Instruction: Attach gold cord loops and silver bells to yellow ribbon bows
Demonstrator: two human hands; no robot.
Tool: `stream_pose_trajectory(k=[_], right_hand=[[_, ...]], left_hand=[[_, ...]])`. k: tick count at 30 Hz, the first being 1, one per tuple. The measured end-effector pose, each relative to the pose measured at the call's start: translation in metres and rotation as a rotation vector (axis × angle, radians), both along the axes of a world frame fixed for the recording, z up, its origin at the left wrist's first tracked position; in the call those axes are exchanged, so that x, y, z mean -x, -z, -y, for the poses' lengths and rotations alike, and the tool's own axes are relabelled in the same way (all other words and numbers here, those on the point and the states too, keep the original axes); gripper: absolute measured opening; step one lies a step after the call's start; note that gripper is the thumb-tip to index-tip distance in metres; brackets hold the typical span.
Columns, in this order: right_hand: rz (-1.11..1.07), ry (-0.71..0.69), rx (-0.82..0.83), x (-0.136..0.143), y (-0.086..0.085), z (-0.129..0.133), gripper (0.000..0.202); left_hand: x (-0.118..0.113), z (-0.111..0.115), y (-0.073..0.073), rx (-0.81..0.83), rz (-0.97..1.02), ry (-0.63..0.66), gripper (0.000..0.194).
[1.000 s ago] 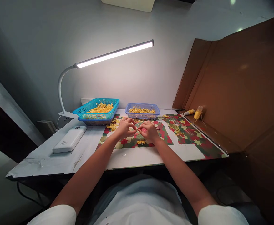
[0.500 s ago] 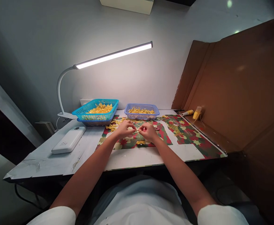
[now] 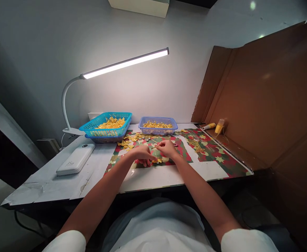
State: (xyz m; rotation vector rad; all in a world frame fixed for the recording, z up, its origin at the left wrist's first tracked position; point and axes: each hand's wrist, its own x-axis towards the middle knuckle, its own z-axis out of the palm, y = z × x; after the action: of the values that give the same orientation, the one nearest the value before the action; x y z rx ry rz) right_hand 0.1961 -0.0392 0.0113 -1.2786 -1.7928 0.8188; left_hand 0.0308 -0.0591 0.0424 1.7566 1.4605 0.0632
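My right hand (image 3: 167, 149) is closed in a pinch on a thin yellowish strand (image 3: 154, 147), which points left from the fingertips. Lower and to the left, my left hand (image 3: 144, 156) has its fingers curled, the tips at a small yellow ribbon piece (image 3: 157, 161). A fine line runs down from the right fingertips toward that piece. Just beyond my hands lie several small dark round bits (image 3: 147, 139) and loose yellow ribbon pieces (image 3: 127, 142) on the camouflage-patterned sheet (image 3: 185, 154).
A turquoise basket (image 3: 86, 131) of yellow ribbon pieces sits on another basket at back left. A purple basket (image 3: 158, 131) holds golden bits. Gold chain-like strands (image 3: 196, 145) lie right, near a yellow bottle (image 3: 219, 126) and cardboard (image 3: 248, 91). A white power bank (image 3: 76, 161) and lamp (image 3: 124, 64) are left.
My left hand has come down and toward me, from beside the right fingertips to the yellow ribbon piece. My right hand stays nearly in place, still pinching. The view has shifted slightly.
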Motion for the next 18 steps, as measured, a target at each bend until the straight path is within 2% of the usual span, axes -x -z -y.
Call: stream_pose_trajectory(k=[6,12,15,18], right_hand=[[0.02,0.044,-0.004,0.0,0.0,-0.001,0.01],[-0.003,0.05,0.038,-0.001,-0.004,0.001,0.015],[-0.033,0.052,0.103,-0.006,-0.007,0.002,0.02],[-0.041,-0.004,0.196,-0.012,-0.011,0.003,0.021]], left_hand=[[-0.008,-0.004,0.0,0.021,-0.001,-0.011,0.039],[-0.007,-0.006,0.005,0.041,0.087,0.047,0.03],[-0.004,-0.005,0.005,0.022,0.141,0.025,0.032],[-0.001,-0.004,0.004,-0.014,0.188,0.017,0.035]])
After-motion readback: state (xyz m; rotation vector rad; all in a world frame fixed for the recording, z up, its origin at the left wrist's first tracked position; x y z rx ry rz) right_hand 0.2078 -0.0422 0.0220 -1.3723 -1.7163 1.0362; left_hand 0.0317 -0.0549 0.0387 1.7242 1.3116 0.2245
